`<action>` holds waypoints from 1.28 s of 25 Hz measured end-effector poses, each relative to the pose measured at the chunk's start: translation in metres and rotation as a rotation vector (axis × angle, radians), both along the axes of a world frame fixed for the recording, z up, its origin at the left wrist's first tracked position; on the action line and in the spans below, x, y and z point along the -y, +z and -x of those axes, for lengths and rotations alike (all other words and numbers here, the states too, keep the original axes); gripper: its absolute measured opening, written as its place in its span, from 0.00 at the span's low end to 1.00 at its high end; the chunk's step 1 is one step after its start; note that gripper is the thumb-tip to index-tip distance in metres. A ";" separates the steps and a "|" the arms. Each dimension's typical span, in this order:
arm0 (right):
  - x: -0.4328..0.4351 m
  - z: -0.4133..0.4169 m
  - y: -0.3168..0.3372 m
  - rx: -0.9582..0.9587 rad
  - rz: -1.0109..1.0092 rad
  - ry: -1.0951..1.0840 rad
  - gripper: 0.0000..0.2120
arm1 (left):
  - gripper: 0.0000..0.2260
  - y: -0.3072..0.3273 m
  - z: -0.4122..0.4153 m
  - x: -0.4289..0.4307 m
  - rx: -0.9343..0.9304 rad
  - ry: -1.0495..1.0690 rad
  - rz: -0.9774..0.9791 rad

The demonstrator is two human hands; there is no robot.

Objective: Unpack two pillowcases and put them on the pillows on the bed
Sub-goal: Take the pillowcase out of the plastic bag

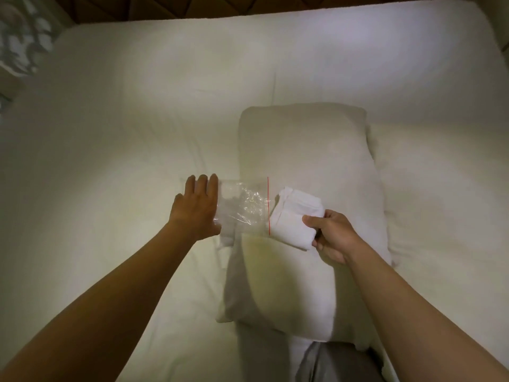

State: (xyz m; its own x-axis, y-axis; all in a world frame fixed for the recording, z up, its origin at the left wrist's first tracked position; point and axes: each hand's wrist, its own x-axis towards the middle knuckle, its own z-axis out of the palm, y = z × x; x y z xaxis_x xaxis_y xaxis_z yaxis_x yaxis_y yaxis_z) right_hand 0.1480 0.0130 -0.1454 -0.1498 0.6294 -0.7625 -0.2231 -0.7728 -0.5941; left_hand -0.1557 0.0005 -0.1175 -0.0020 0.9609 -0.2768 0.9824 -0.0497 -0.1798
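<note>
A clear plastic zip bag (pixel 243 206) with a red seal line lies on the near-middle of the bed, partly over a pillow's left edge. My left hand (pixel 197 206) rests flat on the bag's left end, fingers straight. Just right of the bag's mouth, my right hand (pixel 332 234) grips a folded white pillowcase (pixel 293 219) between thumb and fingers, over the pillow. A bare off-white pillow (pixel 305 150) lies lengthwise in front of me. A second pillow (pixel 256 288) overlaps its near end.
The white bed sheet (pixel 137 119) spreads wide to the left and far side. A dark wooden headboard (pixel 220 6) runs along the top. A patterned curtain (pixel 19 37) hangs at far left. A grey-clad knee (pixel 327 362) shows at the bottom.
</note>
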 end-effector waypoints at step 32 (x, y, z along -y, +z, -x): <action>-0.053 0.070 -0.128 0.533 -0.051 -0.167 0.07 | 0.65 -0.123 0.108 -0.038 0.017 0.524 0.342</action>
